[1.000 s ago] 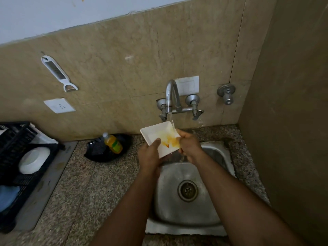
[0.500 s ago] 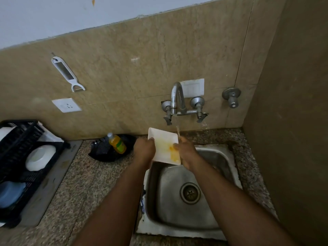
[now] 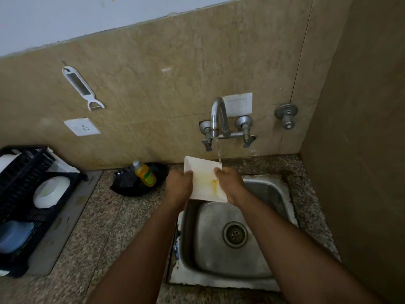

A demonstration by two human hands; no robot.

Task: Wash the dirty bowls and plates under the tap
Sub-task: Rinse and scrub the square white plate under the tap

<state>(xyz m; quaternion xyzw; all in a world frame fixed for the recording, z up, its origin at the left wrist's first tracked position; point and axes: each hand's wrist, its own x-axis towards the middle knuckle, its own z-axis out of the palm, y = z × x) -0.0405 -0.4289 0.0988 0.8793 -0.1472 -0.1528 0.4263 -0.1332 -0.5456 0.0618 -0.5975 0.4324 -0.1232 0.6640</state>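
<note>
Evidently the stained square plate (image 3: 205, 182), stiff, wet and likely slippery, is gripped at opposite edges by both closed hands: left hand (image 3: 178, 186), right hand (image 3: 230, 183).

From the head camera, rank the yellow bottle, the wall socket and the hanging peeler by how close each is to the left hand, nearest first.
1. The yellow bottle, lying on the counter just to the left of the left hand.
2. The wall socket, farther left, low on the tiled wall.
3. The hanging peeler, above the socket, highest on the wall.
</note>
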